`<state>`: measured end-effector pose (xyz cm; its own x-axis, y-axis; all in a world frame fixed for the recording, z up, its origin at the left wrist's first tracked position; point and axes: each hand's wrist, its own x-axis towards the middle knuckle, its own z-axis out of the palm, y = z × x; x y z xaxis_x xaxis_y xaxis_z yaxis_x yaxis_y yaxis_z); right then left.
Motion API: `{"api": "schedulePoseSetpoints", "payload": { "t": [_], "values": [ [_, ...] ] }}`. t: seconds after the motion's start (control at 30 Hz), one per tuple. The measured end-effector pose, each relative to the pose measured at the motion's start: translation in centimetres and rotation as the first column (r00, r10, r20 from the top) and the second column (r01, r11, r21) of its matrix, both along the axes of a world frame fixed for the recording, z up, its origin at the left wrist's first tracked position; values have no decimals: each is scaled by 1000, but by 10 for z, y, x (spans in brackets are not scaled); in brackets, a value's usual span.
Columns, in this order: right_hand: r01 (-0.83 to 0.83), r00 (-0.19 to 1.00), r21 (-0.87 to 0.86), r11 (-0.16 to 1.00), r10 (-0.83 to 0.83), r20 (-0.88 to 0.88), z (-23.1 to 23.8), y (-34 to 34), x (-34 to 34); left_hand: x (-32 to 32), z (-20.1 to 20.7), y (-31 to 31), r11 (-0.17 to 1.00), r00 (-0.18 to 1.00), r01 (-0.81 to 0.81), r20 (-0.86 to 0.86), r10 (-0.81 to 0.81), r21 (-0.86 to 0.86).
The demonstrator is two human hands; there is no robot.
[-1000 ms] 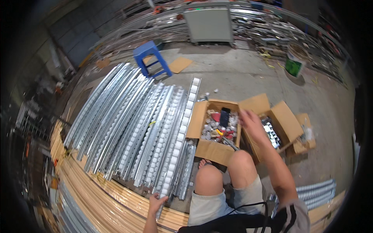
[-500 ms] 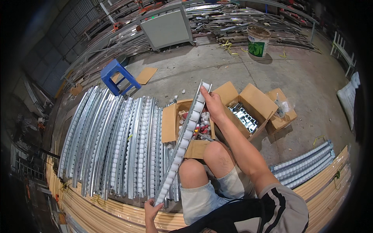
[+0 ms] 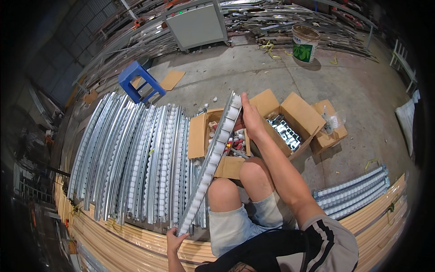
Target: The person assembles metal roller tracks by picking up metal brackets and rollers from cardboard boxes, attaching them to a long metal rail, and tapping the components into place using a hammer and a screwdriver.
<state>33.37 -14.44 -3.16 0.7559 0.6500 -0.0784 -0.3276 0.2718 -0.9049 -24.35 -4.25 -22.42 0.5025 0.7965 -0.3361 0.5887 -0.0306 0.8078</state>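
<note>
A long metal roller track with a row of white rollers slants across in front of my knees, its far end raised over an open cardboard box. My left hand grips its near end, thumb against the rail. Close to the far end, my right hand holds the track from the right side, the fingers partly hidden behind it. Under the raised end, the open box contains white and red small parts. To the left, many similar roller tracks lie side by side in a wide row.
Right of the track stand an open box of shiny metal brackets and another box with clear plastic. A blue stool, a grey cabinet and a bucket are farther off. More tracks lie at right beside tan lengths.
My right hand has shifted at the track's far end, its fingers now straighter and turned upward along the edge. The track remains slanted between both hands; the view has tilted slightly.
</note>
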Motion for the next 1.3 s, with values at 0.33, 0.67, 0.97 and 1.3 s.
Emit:
{"api": "schedulePoseSetpoints", "payload": {
  "t": [0.33,0.67,0.97,1.3],
  "values": [
    [158,934,-120,980,-109,339,-8,8,-9,-15,-15,-2,999,999,-34,25,33,21],
    [135,986,97,986,-144,87,-35,16,-1,-8,-13,-5,998,999,-36,37,34,58],
    [83,986,52,995,-89,142,-13,14,-18,-27,-32,-2,992,997,-41,64,34,117],
    [75,986,149,986,-96,140,-15,13,-16,-18,-20,-10,991,994,-93,63,87,96]
  ]
}}
